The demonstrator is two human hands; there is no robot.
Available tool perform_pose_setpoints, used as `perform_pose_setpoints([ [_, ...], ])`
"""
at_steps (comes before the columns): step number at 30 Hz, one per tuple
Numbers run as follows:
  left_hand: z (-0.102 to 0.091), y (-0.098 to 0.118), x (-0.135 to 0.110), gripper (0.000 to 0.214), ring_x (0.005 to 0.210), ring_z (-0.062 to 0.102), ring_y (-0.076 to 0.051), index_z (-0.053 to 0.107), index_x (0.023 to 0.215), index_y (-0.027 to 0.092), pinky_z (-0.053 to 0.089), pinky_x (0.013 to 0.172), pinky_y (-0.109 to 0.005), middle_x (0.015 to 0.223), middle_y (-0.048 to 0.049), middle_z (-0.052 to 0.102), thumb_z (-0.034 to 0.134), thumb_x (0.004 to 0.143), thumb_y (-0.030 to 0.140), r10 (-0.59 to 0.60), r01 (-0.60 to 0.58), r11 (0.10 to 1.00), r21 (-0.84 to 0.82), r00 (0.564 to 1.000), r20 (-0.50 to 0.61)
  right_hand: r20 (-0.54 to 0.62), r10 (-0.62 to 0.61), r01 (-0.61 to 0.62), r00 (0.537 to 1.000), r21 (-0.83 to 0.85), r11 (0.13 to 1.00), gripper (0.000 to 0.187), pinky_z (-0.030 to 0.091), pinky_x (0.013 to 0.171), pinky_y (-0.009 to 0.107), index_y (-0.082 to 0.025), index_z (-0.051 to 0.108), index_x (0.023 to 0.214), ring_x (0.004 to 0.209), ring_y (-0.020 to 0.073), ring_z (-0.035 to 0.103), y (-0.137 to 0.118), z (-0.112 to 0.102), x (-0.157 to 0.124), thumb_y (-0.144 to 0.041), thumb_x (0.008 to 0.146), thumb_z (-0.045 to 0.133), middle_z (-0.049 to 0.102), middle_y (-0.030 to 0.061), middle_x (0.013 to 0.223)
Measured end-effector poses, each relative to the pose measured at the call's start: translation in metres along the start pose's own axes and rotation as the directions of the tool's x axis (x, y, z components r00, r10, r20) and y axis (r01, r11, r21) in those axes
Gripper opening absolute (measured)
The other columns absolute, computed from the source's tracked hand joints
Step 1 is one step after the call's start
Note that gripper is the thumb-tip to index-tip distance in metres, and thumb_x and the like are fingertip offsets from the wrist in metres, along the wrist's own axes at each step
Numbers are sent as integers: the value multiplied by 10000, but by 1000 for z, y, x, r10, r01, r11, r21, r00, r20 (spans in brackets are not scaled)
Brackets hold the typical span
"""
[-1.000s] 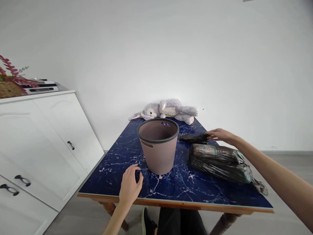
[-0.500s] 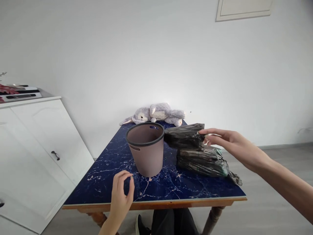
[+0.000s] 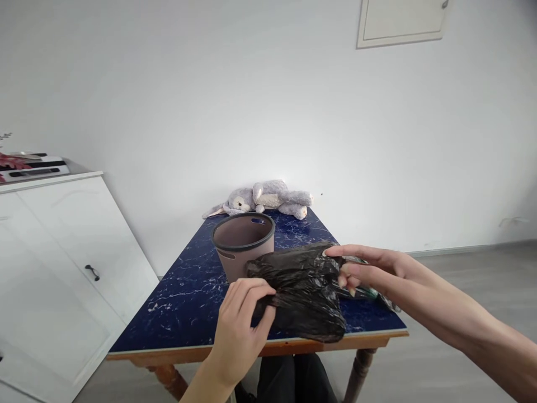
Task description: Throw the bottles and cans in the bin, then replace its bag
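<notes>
Bag of black plastic held by both hands above the front of the tabletop.
Half a second ago only the right hand held the bag, higher and beside the waste bin, and the left hand hung free with curled fingers; now the bag is lower and nearer to the person, in front of the bin and partly covering it, and the left hand has come to it. The left hand reaches up from below, its fingers clenched on the bag's left lower edge. The right arm stretches in from the right, palm turned to the left, its fingers pinching the bag's upper right corner. A grey plush toy lies at the far end of the tabletop.
</notes>
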State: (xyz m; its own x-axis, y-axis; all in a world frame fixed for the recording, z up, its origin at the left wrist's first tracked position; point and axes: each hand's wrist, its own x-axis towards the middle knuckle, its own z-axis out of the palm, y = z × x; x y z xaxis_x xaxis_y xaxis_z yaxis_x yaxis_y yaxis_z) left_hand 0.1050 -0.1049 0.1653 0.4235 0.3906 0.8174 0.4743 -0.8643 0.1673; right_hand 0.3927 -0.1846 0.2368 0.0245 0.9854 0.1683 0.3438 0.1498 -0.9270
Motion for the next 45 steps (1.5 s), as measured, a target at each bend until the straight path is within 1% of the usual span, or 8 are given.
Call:
perform_pose_setpoints([
  [6,-20,9,19,95,703,702,-132,652,1051,262,538,671,-219,846,28,751,589,1027,195,-129,131,990,-52,991,38,-141,-148,126,979,-154,980,573,686,911,453,-298,648,1468,1084,305,784,15,14,1,-626,1002,595,738,102,1368],
  [9,-28,16,32,62,568,648,-124,635,1003,270,487,551,-210,723,63,724,582,1029,251,-221,227,973,-40,968,115,-287,-516,372,807,-430,822,559,673,987,486,-337,510,1587,1254,336,718,16,40,-19,-398,1038,590,503,75,1646],
  [14,-33,33,42,75,537,669,-130,583,1074,292,405,470,-217,681,92,732,525,1044,255,-259,269,963,-25,943,208,20,-747,625,665,-562,541,714,641,1067,401,-320,408,1642,1267,285,720,11,78,-48,-82,985,557,695,39,1446],
  [21,-43,51,48,140,458,540,-136,585,1026,269,358,469,-230,565,76,605,489,1070,361,-289,348,927,-139,900,327,235,-716,706,657,-525,476,488,639,905,346,-172,383,1571,1103,242,763,14,92,-22,-145,1085,409,751,130,1296],
  [26,-51,45,49,331,454,279,-106,575,981,236,189,447,-233,523,93,369,497,1052,550,-505,635,744,-205,737,450,439,-530,665,726,-644,378,359,401,502,330,-137,510,1428,541,196,695,34,97,-17,-256,1090,519,757,-4,781],
  [33,-57,45,49,428,461,185,-73,563,932,230,172,461,-193,503,117,308,611,965,655,-612,840,358,-408,541,577,277,-396,362,876,-919,158,343,344,478,349,-188,713,1070,605,227,726,73,90,-14,-121,755,829,788,58,863],
  [39,-65,35,56,400,573,495,-105,608,934,213,377,549,-184,671,39,579,725,900,594,-646,832,218,-510,515,564,248,-546,344,800,-936,79,350,532,585,365,-204,739,980,702,264,746,63,82,-20,-115,660,852,765,35,806],
  [45,-74,27,57,382,549,459,-106,638,1004,223,361,508,-181,643,51,544,720,904,582,-709,814,242,-528,520,476,265,-608,467,748,-862,199,62,468,446,331,-238,669,895,564,205,689,34,86,-37,-201,942,654,702,1,714],
])
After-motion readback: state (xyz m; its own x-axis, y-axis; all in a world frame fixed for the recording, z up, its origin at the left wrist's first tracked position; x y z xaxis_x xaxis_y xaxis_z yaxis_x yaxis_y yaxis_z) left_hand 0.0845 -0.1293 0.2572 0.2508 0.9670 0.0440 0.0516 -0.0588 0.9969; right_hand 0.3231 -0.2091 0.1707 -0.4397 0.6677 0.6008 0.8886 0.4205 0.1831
